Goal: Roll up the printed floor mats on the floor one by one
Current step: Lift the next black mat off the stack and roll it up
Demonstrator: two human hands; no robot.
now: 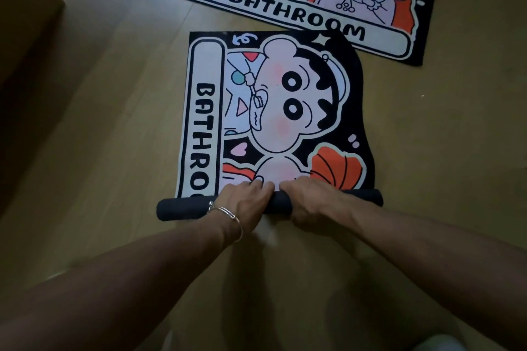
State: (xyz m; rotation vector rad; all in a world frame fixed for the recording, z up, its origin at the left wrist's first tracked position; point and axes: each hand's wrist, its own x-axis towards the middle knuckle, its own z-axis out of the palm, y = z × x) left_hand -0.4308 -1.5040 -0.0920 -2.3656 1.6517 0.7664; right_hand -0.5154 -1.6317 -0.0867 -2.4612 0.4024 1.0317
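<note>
I see my left hand [241, 198] and right hand [303, 198] side by side, gripping the rolled end of the near mat [273, 100]. Its flat part lies beyond them, with a second mat [313, 8] farther off.

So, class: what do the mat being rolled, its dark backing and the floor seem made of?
Mat: soft printed fabric, matte; it curls smoothly. Backing: dark, matte, perhaps rubber or felt. Floor: wood-look planks with faint seams and slight sheen; wood or laminate, unclear.
</note>
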